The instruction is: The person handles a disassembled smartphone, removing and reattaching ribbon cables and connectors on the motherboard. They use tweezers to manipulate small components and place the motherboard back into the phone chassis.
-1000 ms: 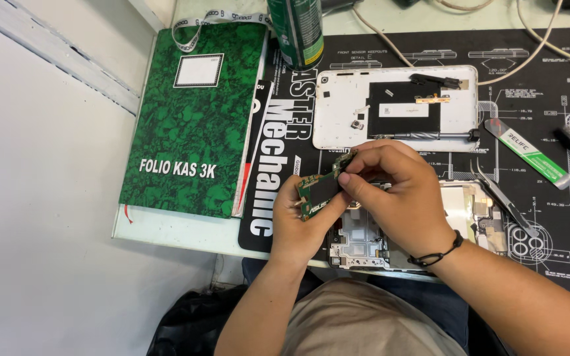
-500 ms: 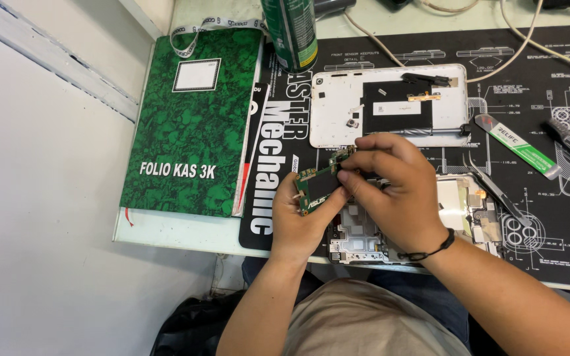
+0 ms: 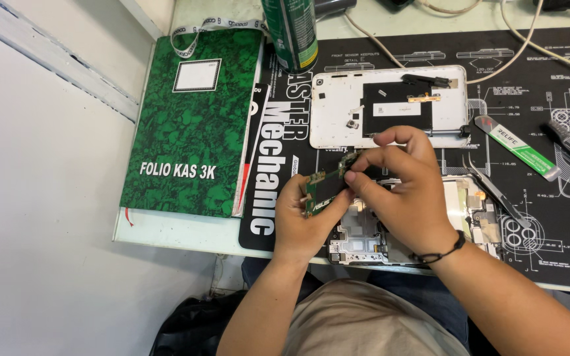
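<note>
Head view: the left hand (image 3: 301,221) holds a small green rectangular circuit board (image 3: 321,190) just above the near edge of the black printed work mat (image 3: 562,217) that covers the desk (image 3: 166,232). Its fingers are curled shut on the board's left and lower edges, with the thumb lying along the board's lower right side. The right hand (image 3: 407,194) comes in from the right, a thin black band around its wrist. Its thumb and forefinger are pinched together on the board's upper right corner, where a small dark part sits; whether they grip that part or only the board's edge cannot be told.

Directly below the circuit board, partly hidden by the right hand, lies an opened tablet frame of silvery metal and white plastic (image 3: 364,240) on the mat. Just beyond the board, farther from the person, lies a white plastic tablet back cover (image 3: 331,109), inner side up, with a black patch in its middle. To the right of the board, past the right hand, a pair of metal tweezers (image 3: 489,188) lies on the mat, and farther right a flat green and white opening tool (image 3: 519,148). Left of the board, a green marbled hardcover ledger book (image 3: 189,125) rests on the desk beside the mat. Beyond the board and slightly left, a dark green spray can (image 3: 291,33) stands upright at the mat's far edge.
</note>
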